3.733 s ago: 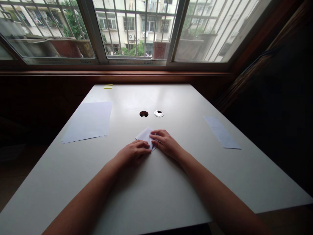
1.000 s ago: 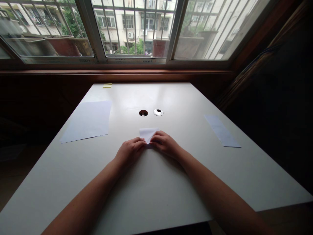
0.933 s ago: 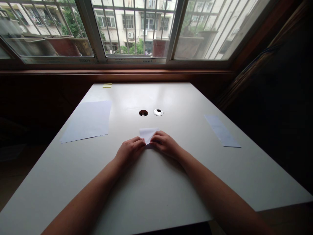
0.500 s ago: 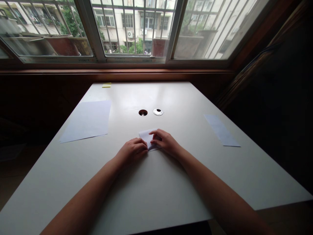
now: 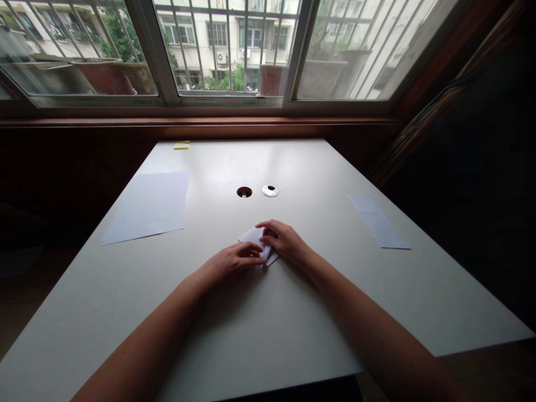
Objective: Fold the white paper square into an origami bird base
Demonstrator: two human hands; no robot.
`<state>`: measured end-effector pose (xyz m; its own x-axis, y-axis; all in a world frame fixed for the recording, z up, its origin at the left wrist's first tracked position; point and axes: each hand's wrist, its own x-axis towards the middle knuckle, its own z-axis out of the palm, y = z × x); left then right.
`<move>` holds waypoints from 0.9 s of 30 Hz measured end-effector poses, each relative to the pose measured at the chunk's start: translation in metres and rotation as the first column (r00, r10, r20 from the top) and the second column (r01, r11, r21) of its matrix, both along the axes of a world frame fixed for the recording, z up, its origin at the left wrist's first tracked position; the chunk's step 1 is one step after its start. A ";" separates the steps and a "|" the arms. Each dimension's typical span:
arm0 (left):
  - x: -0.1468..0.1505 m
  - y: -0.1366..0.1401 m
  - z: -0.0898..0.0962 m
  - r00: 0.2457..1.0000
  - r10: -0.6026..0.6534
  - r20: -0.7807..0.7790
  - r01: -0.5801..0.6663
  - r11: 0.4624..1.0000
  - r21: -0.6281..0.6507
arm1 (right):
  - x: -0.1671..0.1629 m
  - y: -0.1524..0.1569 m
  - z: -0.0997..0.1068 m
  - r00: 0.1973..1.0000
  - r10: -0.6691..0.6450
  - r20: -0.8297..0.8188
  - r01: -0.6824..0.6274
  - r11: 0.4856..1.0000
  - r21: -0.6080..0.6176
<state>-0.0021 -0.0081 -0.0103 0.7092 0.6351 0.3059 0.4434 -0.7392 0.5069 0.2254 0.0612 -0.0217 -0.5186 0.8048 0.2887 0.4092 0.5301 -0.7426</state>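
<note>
A small folded piece of white paper (image 5: 248,235) lies on the table under both hands, turned at an angle with a corner towards me. My left hand (image 5: 238,258) is bent over its near left part, thumb and fingers closing on a fold. My right hand (image 5: 285,239) curls over the right side, index finger and thumb gripping the paper there. Fingers cover much of the sheet, so the exact shape of the fold is hidden.
The white table (image 5: 251,329) carries large white sheets (image 5: 153,204) at left and a narrow paper strip (image 5: 379,222) at right. Yellow sticky notes (image 5: 181,145) lie at the far edge. Beyond the paper are a cable hole (image 5: 244,192) and a silver ring cover (image 5: 270,191).
My left hand has moved right and its fingers have spread over the paper. The paper has turned, with its near corner now further right. My right hand stays about where it was.
</note>
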 end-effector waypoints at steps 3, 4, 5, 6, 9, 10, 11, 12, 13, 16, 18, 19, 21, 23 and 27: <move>0.001 0.001 0.000 0.998 -0.014 -0.057 0.018 0.998 0.065 | -0.001 -0.002 0.002 1.000 -0.002 0.006 0.002 1.000 0.001; 0.002 0.001 -0.001 0.997 -0.020 -0.075 0.027 0.996 0.091 | -0.001 -0.002 0.003 1.000 -0.005 0.010 0.005 1.000 -0.001; 0.002 0.002 -0.001 0.995 -0.026 -0.093 0.036 0.993 0.112 | -0.002 -0.003 0.003 1.000 -0.008 0.014 0.008 1.000 -0.003; 0.002 0.002 -0.001 0.994 -0.031 -0.108 0.044 0.991 0.127 | -0.002 -0.004 0.003 1.000 -0.012 0.015 0.012 1.000 0.000; 0.002 0.003 -0.003 0.990 -0.033 -0.135 0.050 0.990 0.131 | -0.003 -0.004 0.000 0.999 -0.036 0.009 0.035 0.997 0.069; 0.002 0.003 -0.003 0.990 -0.026 -0.135 0.044 0.991 0.130 | -0.003 -0.004 0.000 0.998 -0.055 0.005 0.054 0.992 0.110; 0.001 0.003 -0.003 0.991 -0.018 -0.132 0.035 0.991 0.130 | -0.003 -0.004 -0.001 0.997 -0.083 0.000 0.082 0.985 0.155; 0.001 0.003 -0.004 0.992 -0.009 -0.128 0.026 0.991 0.131 | -0.002 -0.004 -0.001 0.993 -0.118 -0.005 0.116 0.974 0.196; 0.001 0.003 -0.004 0.992 0.001 -0.123 0.015 0.991 0.131 | -0.002 -0.003 -0.001 0.988 -0.153 -0.015 0.153 0.961 0.231; 0.000 0.004 -0.005 0.994 0.032 -0.102 -0.019 0.991 0.132 | 0.000 -0.004 0.001 0.976 -0.211 -0.062 0.220 0.939 0.264; -0.001 0.004 -0.007 0.995 0.048 -0.090 -0.036 0.991 0.131 | 0.001 -0.004 0.002 0.976 -0.201 -0.089 0.217 0.945 0.245; -0.001 0.005 -0.008 0.995 0.053 -0.086 -0.042 0.990 0.132 | 0.001 -0.004 0.002 0.978 -0.188 -0.096 0.205 0.952 0.228; -0.001 0.005 -0.010 0.995 0.054 -0.081 -0.043 0.989 0.139 | 0.001 -0.004 0.002 0.985 -0.151 -0.085 0.166 0.965 0.204; -0.001 0.006 -0.011 0.996 0.052 -0.071 -0.041 0.987 0.152 | 0.001 -0.004 0.001 0.993 -0.113 -0.039 0.119 0.971 0.210; -0.001 0.006 -0.011 0.997 0.055 -0.061 -0.044 0.985 0.165 | 0.000 -0.003 -0.002 0.994 -0.090 0.065 0.070 0.960 0.273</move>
<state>-0.0031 -0.0022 -0.0217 0.7002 0.6152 0.3622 0.5096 -0.7860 0.3499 0.2258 0.0583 -0.0235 -0.4844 0.7421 0.4632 0.5080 0.6697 -0.5417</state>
